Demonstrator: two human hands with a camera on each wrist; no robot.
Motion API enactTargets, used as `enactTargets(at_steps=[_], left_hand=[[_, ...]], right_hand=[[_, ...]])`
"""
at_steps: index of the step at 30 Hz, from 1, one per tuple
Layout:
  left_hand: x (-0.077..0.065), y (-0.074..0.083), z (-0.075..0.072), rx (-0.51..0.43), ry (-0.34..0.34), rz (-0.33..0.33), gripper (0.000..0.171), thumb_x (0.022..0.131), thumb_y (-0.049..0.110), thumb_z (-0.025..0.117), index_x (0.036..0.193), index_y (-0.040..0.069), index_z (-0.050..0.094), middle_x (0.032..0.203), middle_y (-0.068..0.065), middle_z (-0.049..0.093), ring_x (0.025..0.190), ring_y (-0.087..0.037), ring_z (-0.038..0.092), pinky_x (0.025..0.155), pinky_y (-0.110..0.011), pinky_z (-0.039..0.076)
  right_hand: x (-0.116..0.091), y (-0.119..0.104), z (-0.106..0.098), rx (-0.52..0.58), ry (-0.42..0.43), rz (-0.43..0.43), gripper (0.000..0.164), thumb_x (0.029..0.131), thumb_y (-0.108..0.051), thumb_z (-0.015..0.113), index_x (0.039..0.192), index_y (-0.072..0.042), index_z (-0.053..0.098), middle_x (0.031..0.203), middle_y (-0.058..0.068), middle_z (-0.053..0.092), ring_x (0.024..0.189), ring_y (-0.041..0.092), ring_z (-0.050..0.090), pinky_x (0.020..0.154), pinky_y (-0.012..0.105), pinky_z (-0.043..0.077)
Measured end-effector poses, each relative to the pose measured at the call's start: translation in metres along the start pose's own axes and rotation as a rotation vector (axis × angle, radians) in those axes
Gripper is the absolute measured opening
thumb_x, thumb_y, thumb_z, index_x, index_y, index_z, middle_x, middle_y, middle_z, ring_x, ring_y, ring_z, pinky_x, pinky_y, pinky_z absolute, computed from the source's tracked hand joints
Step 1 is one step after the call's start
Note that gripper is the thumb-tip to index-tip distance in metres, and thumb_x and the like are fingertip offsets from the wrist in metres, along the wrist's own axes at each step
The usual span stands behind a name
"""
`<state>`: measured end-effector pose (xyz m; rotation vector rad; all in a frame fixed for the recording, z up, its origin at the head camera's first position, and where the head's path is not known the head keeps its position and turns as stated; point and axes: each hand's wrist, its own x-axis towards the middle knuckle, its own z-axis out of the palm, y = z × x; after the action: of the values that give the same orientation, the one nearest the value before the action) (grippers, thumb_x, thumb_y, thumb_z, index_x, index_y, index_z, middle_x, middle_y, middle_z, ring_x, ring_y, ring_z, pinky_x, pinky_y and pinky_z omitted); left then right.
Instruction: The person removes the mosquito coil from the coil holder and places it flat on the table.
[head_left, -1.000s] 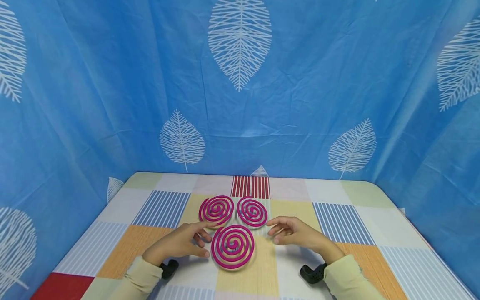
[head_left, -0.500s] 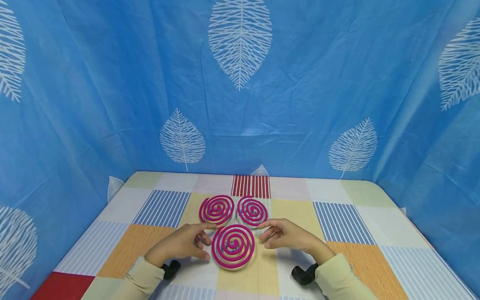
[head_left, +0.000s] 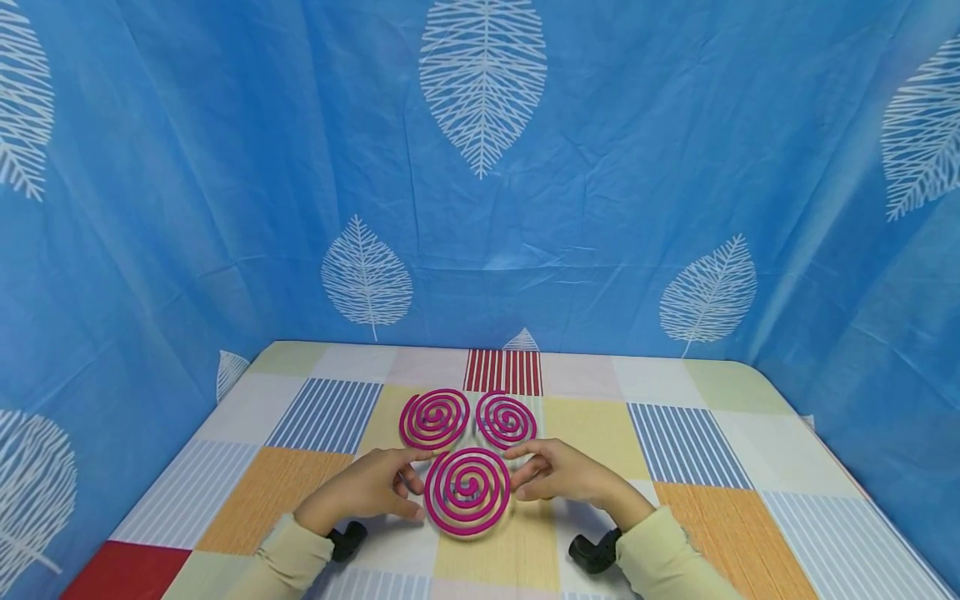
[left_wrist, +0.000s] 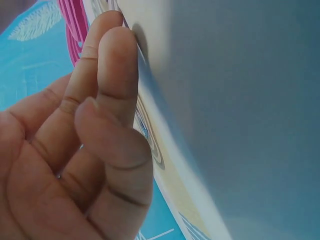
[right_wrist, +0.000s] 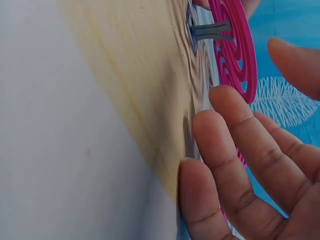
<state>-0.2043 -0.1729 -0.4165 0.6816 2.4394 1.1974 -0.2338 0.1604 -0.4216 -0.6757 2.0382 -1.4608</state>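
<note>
Left hand (head_left: 371, 485) and right hand (head_left: 566, 473) flanked the nearest magenta spiral coil (head_left: 471, 485)!
Fingers curved loosely, thumbs apart, contact hard to tell; propped on its thin grey support (right_wrist: 212, 31), it looked light, stiff and brittle, best taken by its opposite outer edges.

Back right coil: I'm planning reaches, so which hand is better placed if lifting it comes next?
Probably the right hand: in the head view it is close to the back right coil, whereas the left hand is farther off, left of the front coil.
</note>
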Motion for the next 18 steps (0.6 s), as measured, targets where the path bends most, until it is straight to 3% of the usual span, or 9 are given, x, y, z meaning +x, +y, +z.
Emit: enactTargets(at_steps=[8,18], left_hand=[[0.002,0.001,0.002,-0.005,-0.004,-0.001,0.078,0.083,0.002,0.092,0.149,-0.012,0.054,0.09,0.001,0.064,0.073,-0.01,0.056,0.062,-0.023,0.047],[0.002,-0.001,0.003,-0.048,-0.019,0.011,0.078,0.084,0.0,0.091,0.151,-0.013,0.052,0.088,0.001,0.064,0.072,-0.009,0.055,0.06,-0.023,0.045]], right_hand=[[0.002,-0.006,0.009,0.024,0.015,0.059,0.064,0.094,0.002,0.075,0.151,0.014,0.049,0.099,0.005,0.077,0.071,0.009,0.061,0.056,0.023,0.047],[0.007,-0.003,0.013,0.013,0.029,0.043,0.063,0.093,0.001,0.076,0.149,0.015,0.05,0.095,0.007,0.079,0.059,0.008,0.058,0.051,0.021,0.044]])
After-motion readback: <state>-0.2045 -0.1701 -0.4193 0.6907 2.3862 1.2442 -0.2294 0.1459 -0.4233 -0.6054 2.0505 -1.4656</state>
